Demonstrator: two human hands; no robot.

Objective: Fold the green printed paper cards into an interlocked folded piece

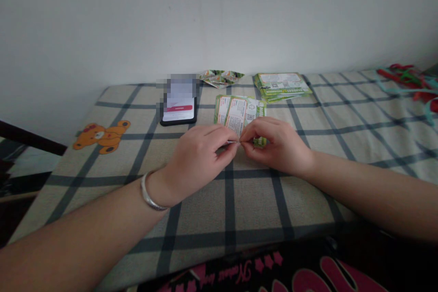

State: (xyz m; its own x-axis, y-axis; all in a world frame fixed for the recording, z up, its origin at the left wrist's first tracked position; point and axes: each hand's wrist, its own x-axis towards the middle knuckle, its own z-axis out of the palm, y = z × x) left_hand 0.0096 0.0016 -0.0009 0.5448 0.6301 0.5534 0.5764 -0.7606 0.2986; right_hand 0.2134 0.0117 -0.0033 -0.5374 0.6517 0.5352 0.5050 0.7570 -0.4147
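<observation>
Both hands busy at the table. Left hand (pixel 201 153) pinched narrow, thumb against fingers, on a thin piece (pixel 233 141); right hand (pixel 278 143) pinched likewise at the other end, tips meeting the left's. Piece mostly hidden by fingers; its kind I can't tell.

Stage, my judgement: mid-handling; the piece is in the fingers, not set down. Done, by the look of it: a stack of cards (pixel 282 84) gathered beyond the right hand, edges uneven. Apart from it, overlapping cards (pixel 236 112) lie just beyond the meeting fingertips, partly behind the right hand. How much remains, can't say.

Count: pinched piece, seemingly one. Overlapping cards, at least three. Stack, one; cards in it uncountable. Shiny packaging (pixel 222 78) farther beyond the fingertips, one patch, pieces unclear. Phone (pixel 179 109) beyond the left hand, one. Bear figure (pixel 102 137) left of that hand, one.
</observation>
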